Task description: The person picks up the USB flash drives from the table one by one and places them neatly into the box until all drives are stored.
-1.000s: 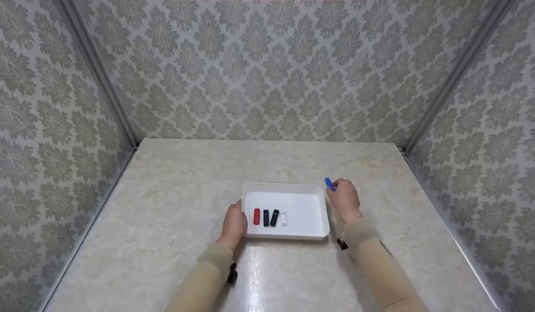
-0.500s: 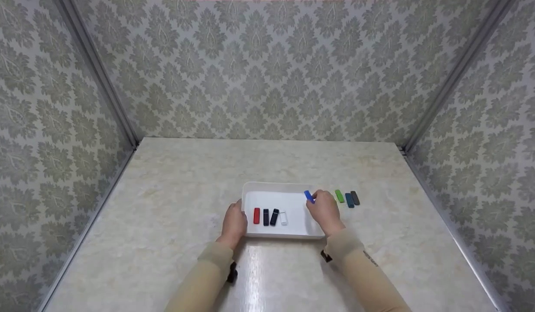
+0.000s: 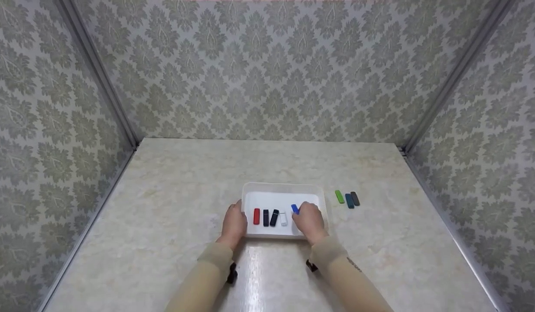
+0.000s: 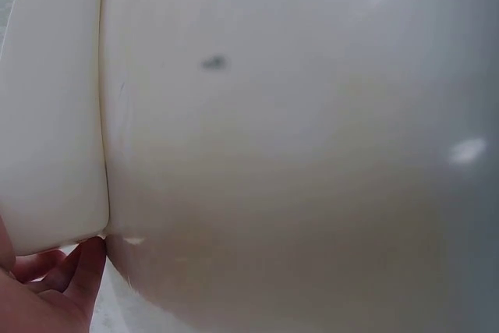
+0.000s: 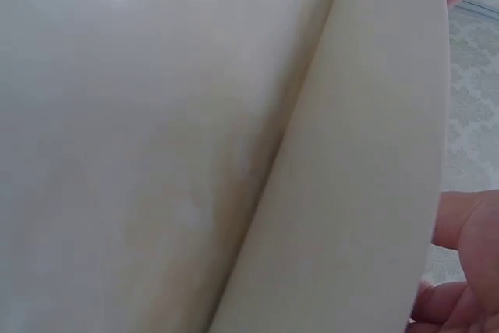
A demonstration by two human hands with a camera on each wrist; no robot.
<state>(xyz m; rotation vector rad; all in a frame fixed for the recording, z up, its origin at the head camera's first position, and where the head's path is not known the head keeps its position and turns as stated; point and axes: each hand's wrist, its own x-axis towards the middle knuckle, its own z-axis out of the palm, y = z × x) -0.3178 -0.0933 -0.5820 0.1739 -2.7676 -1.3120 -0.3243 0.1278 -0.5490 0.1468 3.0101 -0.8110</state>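
Observation:
A shallow white tray [image 3: 293, 236] lies on the table. My left hand [image 3: 234, 222] grips its left wall; in the left wrist view the fingers of that hand [image 4: 58, 294] are bent against the tray wall [image 4: 51, 115]. Over the right part of the tray, my right hand [image 3: 309, 220] pinches a blue USB stick [image 3: 295, 209]. In the right wrist view the tray wall [image 5: 351, 161] hides the stick and part of the right hand [image 5: 472, 255]. Inside the tray stand in a row a red stick [image 3: 256, 216], two black sticks [image 3: 266, 218] and a white stick [image 3: 283, 219].
To the right of the tray, a green stick [image 3: 339, 196], a teal stick [image 3: 349, 201] and a dark grey stick [image 3: 355, 198] lie on the pale table [image 3: 185, 182]. Patterned walls [image 3: 267, 78] enclose the table at the back and sides.
My right hand has carried the blue USB stick leftward from beyond the tray's right rim to inside it. This uncovered the green, teal and grey sticks. My left hand stays put.

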